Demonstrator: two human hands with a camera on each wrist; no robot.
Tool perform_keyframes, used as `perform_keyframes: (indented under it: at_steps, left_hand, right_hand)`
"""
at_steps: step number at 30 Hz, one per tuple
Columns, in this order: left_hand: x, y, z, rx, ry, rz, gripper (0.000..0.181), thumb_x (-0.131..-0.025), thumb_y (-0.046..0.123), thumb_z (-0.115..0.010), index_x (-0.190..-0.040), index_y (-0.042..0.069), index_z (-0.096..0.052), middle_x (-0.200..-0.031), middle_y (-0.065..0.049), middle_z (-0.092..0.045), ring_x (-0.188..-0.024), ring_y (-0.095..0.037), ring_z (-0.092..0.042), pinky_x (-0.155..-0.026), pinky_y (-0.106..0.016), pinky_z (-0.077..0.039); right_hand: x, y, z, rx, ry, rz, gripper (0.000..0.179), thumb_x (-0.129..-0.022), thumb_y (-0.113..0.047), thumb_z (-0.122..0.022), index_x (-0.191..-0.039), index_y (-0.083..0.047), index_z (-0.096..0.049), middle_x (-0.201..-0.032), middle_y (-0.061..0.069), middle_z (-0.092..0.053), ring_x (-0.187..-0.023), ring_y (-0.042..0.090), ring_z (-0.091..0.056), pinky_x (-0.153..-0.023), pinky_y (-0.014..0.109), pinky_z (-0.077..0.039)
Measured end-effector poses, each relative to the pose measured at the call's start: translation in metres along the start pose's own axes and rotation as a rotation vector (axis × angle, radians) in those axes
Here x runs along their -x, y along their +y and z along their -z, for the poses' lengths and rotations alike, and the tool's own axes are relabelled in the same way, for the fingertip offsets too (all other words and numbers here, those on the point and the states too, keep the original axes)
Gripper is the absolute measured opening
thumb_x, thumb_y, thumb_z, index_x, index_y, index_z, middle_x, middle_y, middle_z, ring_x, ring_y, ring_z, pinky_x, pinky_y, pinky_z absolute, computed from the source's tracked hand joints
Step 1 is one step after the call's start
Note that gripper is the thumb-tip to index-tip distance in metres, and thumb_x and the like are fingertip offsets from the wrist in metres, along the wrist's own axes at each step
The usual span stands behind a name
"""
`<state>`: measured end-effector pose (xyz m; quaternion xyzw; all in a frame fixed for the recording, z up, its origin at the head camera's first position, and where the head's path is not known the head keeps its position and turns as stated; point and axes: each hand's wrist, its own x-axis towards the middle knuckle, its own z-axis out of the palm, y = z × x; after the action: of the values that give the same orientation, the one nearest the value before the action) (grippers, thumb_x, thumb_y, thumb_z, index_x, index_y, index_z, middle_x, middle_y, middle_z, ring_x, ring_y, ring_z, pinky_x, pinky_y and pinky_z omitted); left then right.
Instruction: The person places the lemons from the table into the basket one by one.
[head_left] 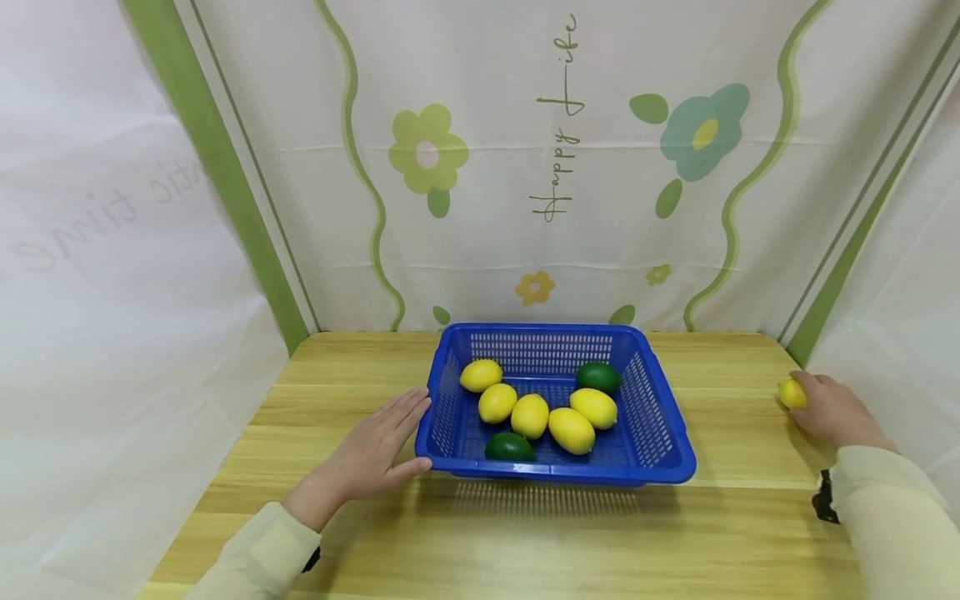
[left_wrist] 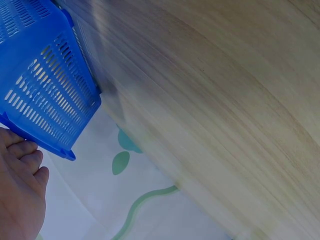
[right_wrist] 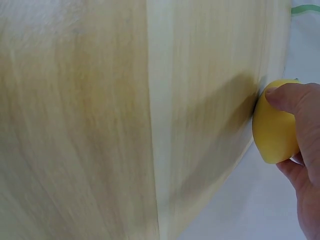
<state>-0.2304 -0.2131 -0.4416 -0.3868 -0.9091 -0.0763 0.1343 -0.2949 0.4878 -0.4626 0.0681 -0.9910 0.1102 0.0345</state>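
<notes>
A blue plastic basket (head_left: 555, 472) stands mid-table with several yellow lemons (head_left: 530, 417) and two dark green fruits (head_left: 597, 377) inside. My left hand (head_left: 378, 446) rests with straight fingers against the basket's left rim, thumb near its front corner. In the left wrist view, the fingertips of that hand (left_wrist: 22, 185) meet the rim of the slotted basket (left_wrist: 55, 90). Far to the right, my right hand (head_left: 836, 410) grips a single lemon (head_left: 792, 394) near the table's right edge. The right wrist view shows thumb and fingers around this lemon (right_wrist: 274, 125), close to the tabletop.
The wooden table (head_left: 337, 367) extends around the basket on all sides. Behind it hangs a white curtain (head_left: 480, 242) with printed flowers, and similar cloth flanks the left and right sides. The table's right edge lies close to my right hand.
</notes>
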Motion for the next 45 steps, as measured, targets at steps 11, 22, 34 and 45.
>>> perform_keyframes:
  at_steps: [11, 22, 34, 45]
  left_hand:
    - [0.0, 0.0, 0.0, -0.006, 0.0, -0.004, 0.079, -0.099, 0.054, -0.044, -0.149, -0.005, -0.03, -0.155, -0.019, -0.028, -0.143, -0.03, -0.025, -0.115, -0.043, -0.024]
    - [-0.001, 0.0, 0.0, -0.003, 0.006, -0.003, 0.079, -0.099, 0.054, -0.044, -0.149, -0.004, -0.03, -0.155, -0.019, -0.028, -0.143, -0.03, -0.026, -0.115, -0.044, -0.024]
    - [0.0, 0.0, -0.001, -0.005, 0.014, -0.006, 0.079, -0.099, 0.054, -0.044, -0.149, -0.005, -0.031, -0.155, -0.019, -0.029, -0.143, -0.03, -0.026, -0.115, -0.043, -0.025]
    - [0.0, -0.001, -0.001, -0.011, 0.01, -0.005, 0.079, -0.099, 0.054, -0.044, -0.149, -0.004, -0.03, -0.155, -0.019, -0.028, -0.143, -0.03, -0.025, -0.115, -0.043, -0.024]
  right_hand:
    - [-0.001, 0.002, -0.003, 0.001, 0.02, 0.0, 0.06, -0.082, -0.007, -0.067, -0.126, 0.02, -0.037, -0.112, 0.049, -0.041, -0.094, 0.061, -0.048, -0.079, 0.069, -0.041]
    - [0.001, 0.005, -0.006, -0.01, 0.024, -0.009, 0.061, -0.084, -0.007, -0.067, -0.13, 0.018, -0.035, -0.116, 0.048, -0.038, -0.098, 0.063, -0.044, -0.082, 0.071, -0.039]
    - [0.004, 0.006, -0.014, 0.006, 0.134, 0.044, 0.059, -0.082, -0.005, -0.068, -0.129, 0.014, -0.039, -0.114, 0.045, -0.042, -0.095, 0.06, -0.048, -0.076, 0.069, -0.042]
    - [0.005, 0.001, -0.014, 0.031, 0.254, 0.11, 0.061, -0.076, 0.001, -0.073, -0.128, 0.012, -0.043, -0.114, 0.042, -0.044, -0.093, 0.058, -0.048, -0.075, 0.068, -0.042]
